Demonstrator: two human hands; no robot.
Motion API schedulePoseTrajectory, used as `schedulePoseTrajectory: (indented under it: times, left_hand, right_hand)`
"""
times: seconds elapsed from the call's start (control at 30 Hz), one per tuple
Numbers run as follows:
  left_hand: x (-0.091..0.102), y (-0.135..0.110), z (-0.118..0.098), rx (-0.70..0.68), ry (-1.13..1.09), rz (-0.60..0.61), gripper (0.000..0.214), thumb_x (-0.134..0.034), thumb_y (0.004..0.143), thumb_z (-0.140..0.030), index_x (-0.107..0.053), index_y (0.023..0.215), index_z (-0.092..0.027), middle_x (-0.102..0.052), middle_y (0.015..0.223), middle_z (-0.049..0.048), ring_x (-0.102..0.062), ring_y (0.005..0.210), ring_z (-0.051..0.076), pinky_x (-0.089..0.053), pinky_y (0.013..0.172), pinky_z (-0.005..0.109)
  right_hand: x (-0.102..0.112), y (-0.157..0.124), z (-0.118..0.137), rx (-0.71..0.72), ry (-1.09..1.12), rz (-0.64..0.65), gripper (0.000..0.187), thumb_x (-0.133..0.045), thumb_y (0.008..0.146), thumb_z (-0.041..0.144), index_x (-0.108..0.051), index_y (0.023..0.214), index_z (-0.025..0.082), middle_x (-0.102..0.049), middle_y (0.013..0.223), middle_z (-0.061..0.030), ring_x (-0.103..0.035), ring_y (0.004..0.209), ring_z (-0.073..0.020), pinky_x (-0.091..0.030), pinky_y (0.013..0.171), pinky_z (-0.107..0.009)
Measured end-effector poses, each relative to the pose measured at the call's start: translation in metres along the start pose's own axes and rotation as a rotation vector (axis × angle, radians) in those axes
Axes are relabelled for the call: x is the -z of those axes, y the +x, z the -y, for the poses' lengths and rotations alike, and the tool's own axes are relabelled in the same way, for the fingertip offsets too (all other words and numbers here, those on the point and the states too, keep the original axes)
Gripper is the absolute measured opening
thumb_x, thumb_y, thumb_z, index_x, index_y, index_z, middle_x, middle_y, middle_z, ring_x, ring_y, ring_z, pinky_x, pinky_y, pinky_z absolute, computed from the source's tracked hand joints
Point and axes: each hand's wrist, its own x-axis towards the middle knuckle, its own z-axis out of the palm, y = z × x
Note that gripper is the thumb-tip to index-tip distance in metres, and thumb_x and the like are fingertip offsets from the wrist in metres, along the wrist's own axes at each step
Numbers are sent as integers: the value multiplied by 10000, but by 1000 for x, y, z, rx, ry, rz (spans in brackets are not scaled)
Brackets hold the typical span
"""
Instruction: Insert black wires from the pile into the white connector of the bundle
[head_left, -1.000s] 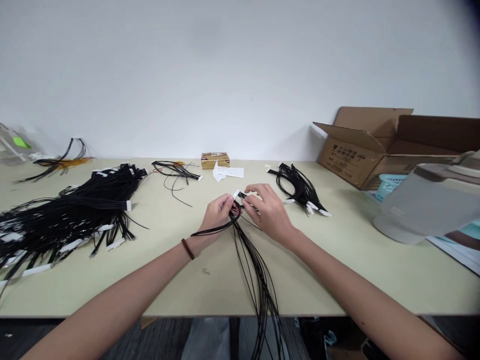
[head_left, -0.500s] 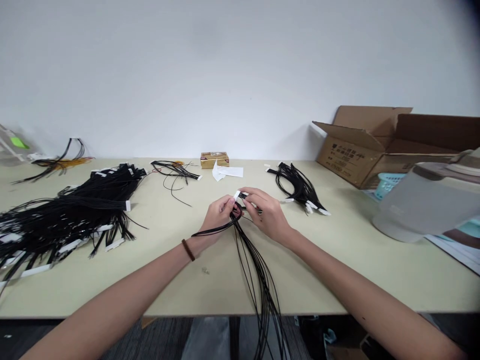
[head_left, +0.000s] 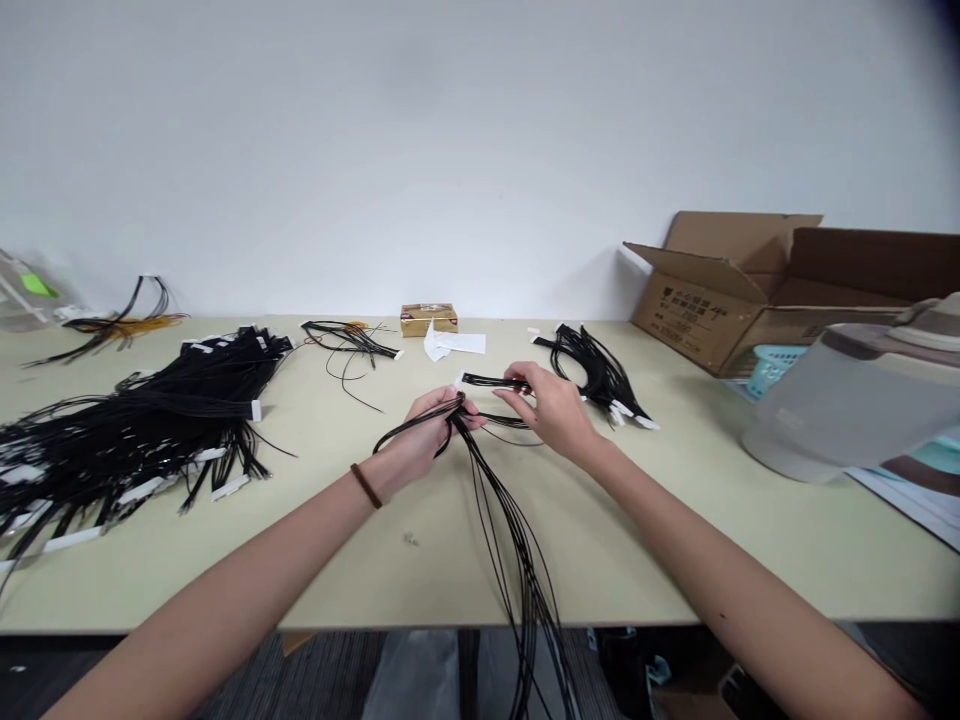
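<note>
Trailing toward me over the edge of the table (head_left: 675, 560), the black wire bundle (head_left: 517, 550) runs lengthwise up into my left hand (head_left: 431, 430), fist closed around it. Just beyond, my right hand (head_left: 555, 410) pinches one lead (head_left: 491, 381), lying crosswise, white connector (head_left: 459, 380) pointing left.

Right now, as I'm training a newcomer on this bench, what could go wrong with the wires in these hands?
The wire bundle hangs over the front edge of the table; if the left hand loosens, it may slide off. The single cable pinched by the right hand loops close to the bundle, so pulling could snag or tangle it.
</note>
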Motion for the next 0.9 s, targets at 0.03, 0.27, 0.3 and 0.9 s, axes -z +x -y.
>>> schedulePoseTrajectory:
  times: [0.03,0.27,0.3,0.9]
  left_hand:
    - [0,-1,-1,21,-18,1,159,-567,765,-286,-517,708,-147,-582,725,20,-611,675,115,-466,733,258]
    - [3,-2,0,144,20,147,181,-606,740,-301,-558,756,-127,-638,801,73,-630,668,153,-501,695,313]
    - [4,-2,2,163,4,158,172,-609,739,-293,-561,764,-130,-641,813,74,-638,681,161,-502,713,327]
    - [-3,5,-5,176,-309,-31,178,-467,779,-78,-562,645,-146,-573,671,8,-531,618,71,-432,667,203]
  right_hand:
    - [2,0,-6,-4,-29,10,193,-456,868,361,-509,943,190,-630,795,-39,-582,677,-149,-395,589,-250]
    - [11,1,-35,-9,-229,-65,180,-404,895,318,-536,917,197,-628,737,-26,-565,659,-140,-354,579,-245]
    - [12,1,-36,1,-248,-76,186,-399,897,317,-541,906,197,-624,727,-27,-555,648,-138,-352,579,-250]
    - [-11,-12,14,503,-177,-30,206,-393,893,141,-533,959,278,-631,914,13,-523,925,-109,-366,870,-335]
